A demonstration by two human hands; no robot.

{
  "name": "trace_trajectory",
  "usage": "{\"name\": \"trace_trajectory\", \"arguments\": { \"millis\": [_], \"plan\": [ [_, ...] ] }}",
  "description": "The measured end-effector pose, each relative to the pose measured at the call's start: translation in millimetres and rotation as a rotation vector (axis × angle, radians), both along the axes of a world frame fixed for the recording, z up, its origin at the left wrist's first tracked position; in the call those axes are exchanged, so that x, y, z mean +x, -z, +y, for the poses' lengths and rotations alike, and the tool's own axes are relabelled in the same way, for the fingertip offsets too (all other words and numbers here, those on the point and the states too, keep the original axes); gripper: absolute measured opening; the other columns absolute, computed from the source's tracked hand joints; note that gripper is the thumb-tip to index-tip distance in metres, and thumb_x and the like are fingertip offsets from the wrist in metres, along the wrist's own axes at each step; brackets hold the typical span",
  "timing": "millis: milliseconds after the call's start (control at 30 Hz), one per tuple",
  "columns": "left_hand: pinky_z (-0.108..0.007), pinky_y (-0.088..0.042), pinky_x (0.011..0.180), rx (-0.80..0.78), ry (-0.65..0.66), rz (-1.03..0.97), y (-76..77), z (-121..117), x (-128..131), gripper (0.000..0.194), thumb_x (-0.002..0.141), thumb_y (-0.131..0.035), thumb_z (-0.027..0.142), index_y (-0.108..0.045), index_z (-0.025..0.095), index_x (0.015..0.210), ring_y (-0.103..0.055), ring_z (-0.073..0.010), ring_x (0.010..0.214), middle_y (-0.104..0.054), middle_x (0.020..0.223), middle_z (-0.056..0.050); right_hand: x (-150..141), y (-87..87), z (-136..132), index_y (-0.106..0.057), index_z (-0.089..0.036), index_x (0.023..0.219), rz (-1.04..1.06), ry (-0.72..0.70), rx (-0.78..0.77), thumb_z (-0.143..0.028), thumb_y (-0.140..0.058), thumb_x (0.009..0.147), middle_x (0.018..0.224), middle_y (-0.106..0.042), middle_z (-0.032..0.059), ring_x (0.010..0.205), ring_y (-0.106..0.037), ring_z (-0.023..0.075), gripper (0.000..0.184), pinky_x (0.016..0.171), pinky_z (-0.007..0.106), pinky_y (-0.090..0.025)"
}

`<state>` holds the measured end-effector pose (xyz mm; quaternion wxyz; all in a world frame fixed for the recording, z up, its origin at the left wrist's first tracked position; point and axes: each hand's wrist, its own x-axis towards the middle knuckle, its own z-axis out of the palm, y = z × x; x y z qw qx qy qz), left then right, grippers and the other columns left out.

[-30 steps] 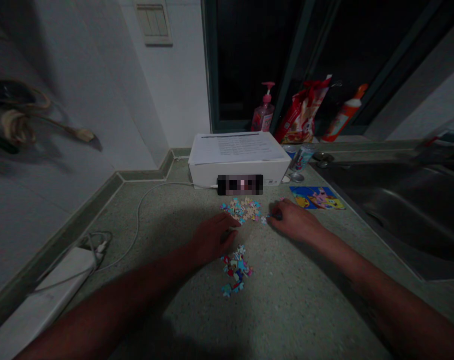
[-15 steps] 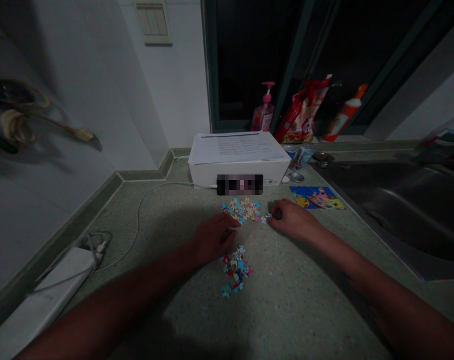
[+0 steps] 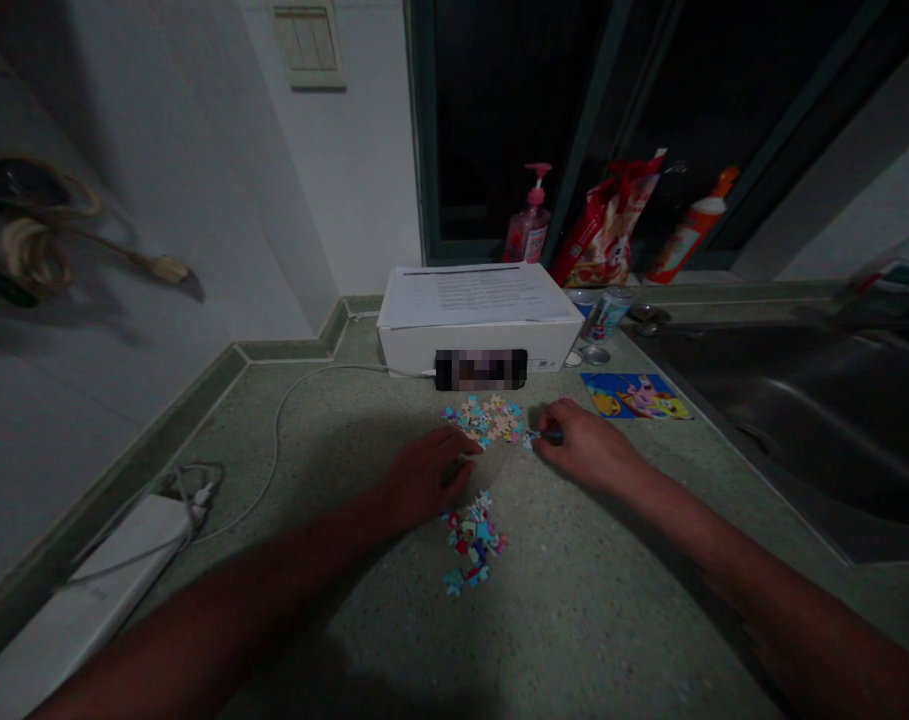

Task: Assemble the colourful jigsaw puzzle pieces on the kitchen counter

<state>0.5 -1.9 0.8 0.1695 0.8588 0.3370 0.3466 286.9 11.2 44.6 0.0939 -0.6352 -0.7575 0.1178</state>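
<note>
Jigsaw pieces (image 3: 491, 418) lie in a loose pile on the counter, some showing plain beige backs and others coloured faces. My right hand (image 3: 585, 440) is at the pile's right edge, thumb and finger curled in a pinch on a small pale jigsaw piece (image 3: 530, 439); the fingers partly hide it. At the pile's near-left edge is my left hand (image 3: 428, 475), thumb and fingers apart, with nothing visible between them. Closer to me sits a second cluster of jigsaw pieces (image 3: 473, 542), mostly blue, red and teal.
A white box (image 3: 409, 345) with a printed sheet stands behind the pile, a cabled phone (image 3: 482, 370) leaning on it. A colourful cartoon picture card (image 3: 636, 396) lies beside the sink (image 3: 799, 400). A can (image 3: 608, 315) stands behind it. A white power strip (image 3: 135, 550) lies left.
My right hand has shifted slightly left, bringing the pale piece closer to the pile. My left hand has barely moved.
</note>
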Motion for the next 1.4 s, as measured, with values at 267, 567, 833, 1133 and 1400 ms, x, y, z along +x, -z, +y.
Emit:
{"name": "trace_trajectory", "arguments": {
  "millis": [267, 567, 833, 1133, 1400],
  "plan": [
    [-0.039, -0.067, 0.084, 0.014, 0.010, 0.010, 2.8, 1.6, 0.3, 0.021, 0.102, -0.060, 0.018, -0.066, 0.031, 0.118, -0.077, -0.0226, 0.095, -0.078, 0.112, -0.005, -0.7, 7.6, 1.1, -0.074, -0.022, 0.113, 0.044, -0.063, 0.026, -0.024, -0.068, 0.097, 0.111, -0.075, 0.0107, 0.101, -0.073, 0.0282, 0.017, 0.083, 0.036, -0.052],
    [-0.040, -0.067, 0.086, 0.009, 0.002, 0.012, 4.0, 2.2, -0.2, 0.022, 0.103, -0.059, 0.021, -0.068, 0.033, 0.119, -0.078, -0.0226, 0.097, -0.078, 0.112, -0.003, 2.9, 15.9, 3.0, -0.076, -0.021, 0.104, 0.096, -0.094, 0.088, -0.020, -0.070, 0.096, 0.106, -0.075, 0.0093, 0.096, -0.072, 0.0252, 0.010, 0.081, 0.035, -0.051],
    [-0.038, -0.067, 0.078, -0.005, -0.025, 0.024, 4.2, 2.0, 0.8, 0.020, 0.100, -0.063, 0.022, -0.071, 0.031, 0.117, -0.077, -0.0218, 0.088, -0.079, 0.111, -0.003, -5.6, 19.5, 1.2, -0.071, -0.023, 0.084, 0.496, -0.055, 0.004, -0.027, -0.066, 0.092, 0.082, -0.073, 0.0041, 0.075, -0.067, 0.0212, 0.010, 0.069, 0.034, -0.049],
    [-0.042, -0.067, 0.092, -0.029, -0.002, 0.045, 1.2, 0.3, -1.0, 0.021, 0.100, -0.067, 0.030, -0.069, 0.039, 0.119, -0.077, -0.0236, 0.106, -0.079, 0.115, 0.001, -55.9, 34.3, -22.6, -0.071, -0.024, 0.081, 0.893, -0.081, -0.162, -0.039, -0.070, 0.085, 0.077, -0.073, 0.0026, 0.073, -0.068, 0.0211, 0.015, 0.072, 0.036, -0.052],
    [-0.040, -0.067, 0.087, 0.042, 0.001, 0.055, 2.5, 0.4, -0.8, 0.022, 0.099, -0.065, 0.019, -0.068, 0.033, 0.116, -0.077, -0.0220, 0.102, -0.078, 0.114, -0.002, -56.5, 39.4, -22.6, -0.071, -0.024, 0.081, 0.923, -0.074, -0.186, -0.040, -0.071, 0.084, 0.074, -0.070, 0.0013, 0.069, -0.062, 0.0189, 0.016, 0.067, 0.034, -0.048]
  ]
}}
